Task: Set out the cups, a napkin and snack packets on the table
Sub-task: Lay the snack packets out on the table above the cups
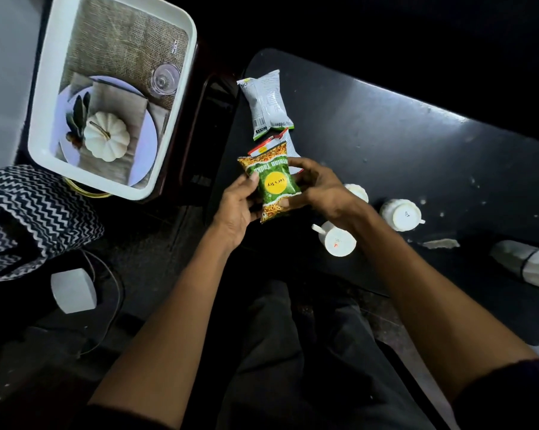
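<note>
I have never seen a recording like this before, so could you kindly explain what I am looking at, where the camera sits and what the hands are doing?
There is no machine here: a person wears one wide-angle camera on the head, looking down at their own arms. The left hand and right hand together hold a green snack packet above the edge of a dark table. On the table lie a white snack packet and a red-edged packet, partly hidden behind the held one. Three white cups stand upside down near the right forearm. To the left is a white tray with a printed picture inside.
</note>
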A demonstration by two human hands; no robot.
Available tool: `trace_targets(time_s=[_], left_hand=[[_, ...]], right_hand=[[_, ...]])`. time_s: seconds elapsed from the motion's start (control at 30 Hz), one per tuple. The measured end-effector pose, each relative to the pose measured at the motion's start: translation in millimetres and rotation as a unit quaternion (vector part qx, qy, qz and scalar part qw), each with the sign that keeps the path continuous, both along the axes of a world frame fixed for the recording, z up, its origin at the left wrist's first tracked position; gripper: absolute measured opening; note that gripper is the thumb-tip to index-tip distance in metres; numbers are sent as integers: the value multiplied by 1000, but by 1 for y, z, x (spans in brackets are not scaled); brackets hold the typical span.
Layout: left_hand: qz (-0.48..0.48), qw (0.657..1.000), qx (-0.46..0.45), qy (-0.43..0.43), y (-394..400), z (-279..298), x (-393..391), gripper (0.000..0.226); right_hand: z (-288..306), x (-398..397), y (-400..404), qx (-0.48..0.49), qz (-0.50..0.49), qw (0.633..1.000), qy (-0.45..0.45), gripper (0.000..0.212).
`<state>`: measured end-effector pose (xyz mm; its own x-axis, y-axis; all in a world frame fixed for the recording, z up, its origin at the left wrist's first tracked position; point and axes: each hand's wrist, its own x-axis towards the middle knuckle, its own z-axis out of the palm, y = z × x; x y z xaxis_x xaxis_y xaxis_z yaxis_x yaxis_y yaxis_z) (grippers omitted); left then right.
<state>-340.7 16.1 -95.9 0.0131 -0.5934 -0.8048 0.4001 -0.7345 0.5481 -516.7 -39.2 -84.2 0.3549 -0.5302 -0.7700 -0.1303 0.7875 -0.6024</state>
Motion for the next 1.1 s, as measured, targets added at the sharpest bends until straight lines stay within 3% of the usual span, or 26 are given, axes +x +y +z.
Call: trace_targets(time_s=[0.13, 0.23, 0.3, 0.37, 0.47, 0.57, 0.7, 0.8, 0.9, 0.97, 1.1], left_hand=[[22, 999, 3, -31, -5, -1, -1, 18], [53, 997, 18, -50, -5, -4, 3, 14], [73, 994, 33, -68, -3, -8, 8, 10], [86, 991, 45, -87, 0, -11, 15, 8], [117, 987, 59, -92, 6, -13, 24, 7], [171, 979, 70, -90, 11, -13, 30, 11], [203, 965, 120, -115, 19, -23, 25, 33], [229, 952, 184, -84, 27, -34, 15, 34], [257, 941, 217, -40, 32, -43, 5, 14], [240, 941, 234, -41, 36, -47, -1, 12], [57, 953, 293, -59, 42, -44, -6, 41]], right_hand=[[-4, 0, -4, 14, 15, 1000, -24, 74], [-11, -1, -12, 27, 5, 999, -24, 51], [-21, 0, -18, 6, -47, 998, 36, 39], [-32, 3, -24, -71, -75, 983, 154, 34], [-47, 9, -34, -188, 17, 943, 273, 52], [-52, 24, -42, -231, 156, 910, 308, 83], [-62, 37, -40, -251, 269, 860, 354, 87], [-66, 33, -41, -233, 284, 862, 348, 88], [-66, 26, -39, -215, 200, 894, 339, 80], [-61, 19, -34, -251, 143, 888, 357, 81], [-49, -1, -18, -412, 131, 831, 350, 57]])
